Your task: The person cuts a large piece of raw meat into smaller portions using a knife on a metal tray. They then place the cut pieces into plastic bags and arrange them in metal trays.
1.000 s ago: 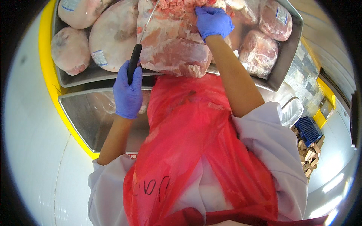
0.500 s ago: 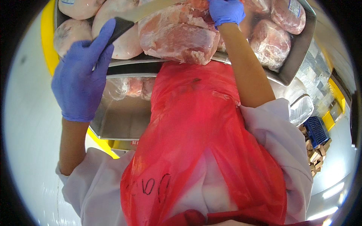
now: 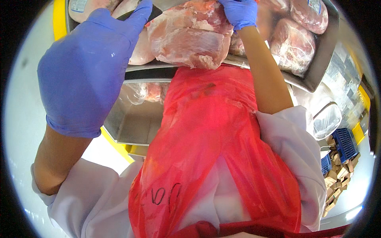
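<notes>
My left hand (image 3: 85,73), in a blue glove, is raised close to the camera, closed on a knife's black handle (image 3: 152,14). The pale blade (image 3: 164,4) lies partly out of frame, above a large raw cut of meat (image 3: 186,47). My right hand (image 3: 240,14), also gloved, has its fingers curled on the upper right of that meat, their tips partly hidden. The cut sits in a metal tray (image 3: 309,81) among several plastic-wrapped pieces of meat (image 3: 291,49).
A lower metal tray (image 3: 135,127) with some wrapped meat (image 3: 152,91) is beneath. A yellow frame (image 3: 59,20) edges the left. On the right are clear bags (image 3: 325,121), blue plastic crates (image 3: 345,144) and a heap of brown cardboard pieces (image 3: 337,178).
My left hand with the knife has lifted toward the camera and swung left, its blade now higher on the meat. My right hand has moved slightly up and right, still on the cut.
</notes>
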The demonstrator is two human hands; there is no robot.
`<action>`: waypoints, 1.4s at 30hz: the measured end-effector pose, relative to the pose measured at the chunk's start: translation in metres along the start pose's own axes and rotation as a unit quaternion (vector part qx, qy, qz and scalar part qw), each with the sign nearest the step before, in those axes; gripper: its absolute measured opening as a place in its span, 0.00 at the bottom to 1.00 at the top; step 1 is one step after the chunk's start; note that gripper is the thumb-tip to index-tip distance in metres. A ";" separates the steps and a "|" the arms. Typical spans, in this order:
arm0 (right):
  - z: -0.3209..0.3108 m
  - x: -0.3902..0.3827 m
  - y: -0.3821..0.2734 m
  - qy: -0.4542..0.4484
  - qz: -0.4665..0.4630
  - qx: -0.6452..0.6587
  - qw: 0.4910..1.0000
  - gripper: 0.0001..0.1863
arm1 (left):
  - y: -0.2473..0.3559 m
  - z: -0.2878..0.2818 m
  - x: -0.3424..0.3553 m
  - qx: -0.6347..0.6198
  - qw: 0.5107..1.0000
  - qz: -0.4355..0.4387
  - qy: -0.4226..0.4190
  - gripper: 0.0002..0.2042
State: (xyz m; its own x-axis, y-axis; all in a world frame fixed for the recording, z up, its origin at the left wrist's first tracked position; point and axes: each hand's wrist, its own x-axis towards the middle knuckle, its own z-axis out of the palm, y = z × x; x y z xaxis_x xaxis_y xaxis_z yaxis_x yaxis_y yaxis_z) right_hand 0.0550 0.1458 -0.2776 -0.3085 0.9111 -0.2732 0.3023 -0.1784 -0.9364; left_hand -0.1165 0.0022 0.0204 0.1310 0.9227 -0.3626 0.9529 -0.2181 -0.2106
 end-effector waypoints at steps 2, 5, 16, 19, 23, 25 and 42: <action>0.004 0.001 -0.001 0.023 -0.021 0.000 1.000 0.06 | 0.004 0.001 0.003 -0.009 1.000 -0.003 0.002 0.26; 0.000 -0.004 -0.010 0.007 -0.035 -0.066 0.997 0.07 | 0.008 0.003 0.009 0.002 1.000 0.002 -0.001 0.24; 0.011 -0.008 -0.017 -0.010 -0.060 -0.067 0.996 0.08 | 0.063 0.023 0.011 -0.072 0.991 -0.111 0.027 0.20; 0.000 -0.008 -0.010 0.013 -0.076 -0.070 0.995 0.08 | 0.084 0.037 0.013 -0.056 0.985 -0.160 -0.036 0.24; 0.002 -0.011 -0.016 0.009 -0.074 -0.074 0.995 0.08 | 0.114 0.054 -0.003 -0.240 0.903 -0.327 -0.143 0.27; 0.004 -0.009 -0.014 -0.002 -0.074 -0.065 0.995 0.07 | 0.124 0.058 -0.008 -0.279 0.892 -0.342 -0.098 0.27; -0.001 -0.011 -0.026 0.003 -0.056 -0.134 0.989 0.10 | 0.049 0.005 0.000 -0.059 0.995 -0.081 -0.021 0.31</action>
State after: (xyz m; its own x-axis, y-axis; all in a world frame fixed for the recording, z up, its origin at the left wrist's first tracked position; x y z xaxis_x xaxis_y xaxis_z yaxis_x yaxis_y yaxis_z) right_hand 0.0518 0.1406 -0.2496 -0.3482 0.9221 -0.1687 0.4946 0.0278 -0.8687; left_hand -0.0710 -0.0099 0.0051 -0.0371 0.9278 -0.3712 0.9863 -0.0257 -0.1629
